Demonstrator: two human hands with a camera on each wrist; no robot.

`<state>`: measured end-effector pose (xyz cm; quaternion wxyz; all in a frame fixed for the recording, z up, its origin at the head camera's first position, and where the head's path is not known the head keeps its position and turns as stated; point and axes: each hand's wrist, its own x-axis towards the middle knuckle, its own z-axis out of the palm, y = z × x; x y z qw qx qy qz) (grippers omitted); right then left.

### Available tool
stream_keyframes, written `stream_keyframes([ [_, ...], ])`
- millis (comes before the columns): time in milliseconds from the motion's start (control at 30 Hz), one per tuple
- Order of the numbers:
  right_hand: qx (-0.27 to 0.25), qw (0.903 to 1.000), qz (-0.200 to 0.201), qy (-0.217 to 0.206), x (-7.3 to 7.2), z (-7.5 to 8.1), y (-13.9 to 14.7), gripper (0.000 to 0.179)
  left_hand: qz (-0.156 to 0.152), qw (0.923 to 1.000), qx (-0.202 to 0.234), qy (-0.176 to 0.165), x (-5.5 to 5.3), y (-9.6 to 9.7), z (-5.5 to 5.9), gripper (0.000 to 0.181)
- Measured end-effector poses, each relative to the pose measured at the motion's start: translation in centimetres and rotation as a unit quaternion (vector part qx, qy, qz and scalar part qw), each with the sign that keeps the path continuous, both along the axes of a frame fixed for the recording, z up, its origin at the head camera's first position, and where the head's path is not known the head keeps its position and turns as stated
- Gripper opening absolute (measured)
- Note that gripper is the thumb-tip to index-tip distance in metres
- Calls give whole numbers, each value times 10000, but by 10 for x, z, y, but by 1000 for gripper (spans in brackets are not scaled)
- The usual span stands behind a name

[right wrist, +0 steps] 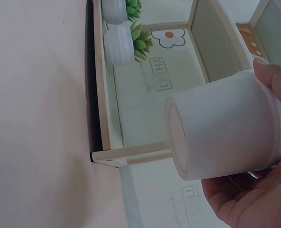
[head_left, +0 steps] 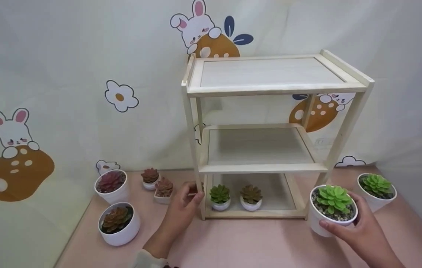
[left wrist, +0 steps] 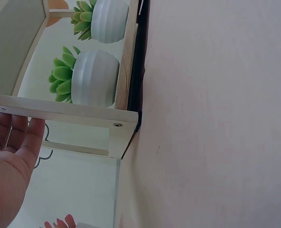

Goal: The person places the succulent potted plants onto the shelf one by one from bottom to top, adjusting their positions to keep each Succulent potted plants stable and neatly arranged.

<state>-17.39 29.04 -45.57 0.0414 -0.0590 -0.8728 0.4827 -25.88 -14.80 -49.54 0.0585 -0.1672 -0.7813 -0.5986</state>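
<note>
My right hand [head_left: 367, 227] grips a white pot with a bright green succulent [head_left: 333, 200] by its rim. The pot is off the table, in front of the shelf's right post; the right wrist view shows its bare underside [right wrist: 178, 137]. At the left front post of the three-tier wooden shelf [head_left: 255, 214], my left hand [head_left: 185, 204] holds the post low down, thumb and fingers on either side. On the bottom tier stand two small white pots, one with a green succulent [head_left: 219, 194], the other with a brownish one [head_left: 251, 194].
Left of the shelf are a dark red potted succulent [head_left: 111, 182], a brown one in a wide white pot [head_left: 119, 223] and two small reddish ones [head_left: 164, 188]. Another green potted succulent [head_left: 376, 186] stands at the right. A printed cloth [head_left: 66, 56] hangs behind the pink tabletop [head_left: 255, 245].
</note>
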Motion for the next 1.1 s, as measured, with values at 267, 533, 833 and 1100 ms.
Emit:
stream_keyframes([
  [267,-153,9996,75,-235,-2,4,-12,111,81,9998,-137,-77,0,0,1,43],
  [533,76,9998,72,154,-3,1,-24,102,-19,10000,-18,-56,0,2,1,36],
  [833,-8,9993,76,372,-6,-2,-36,98,10,10000,-40,-70,-1,1,1,35],
  [1100,75,9998,71,153,-6,-6,-47,103,32,10000,-35,-52,0,0,1,34],
])
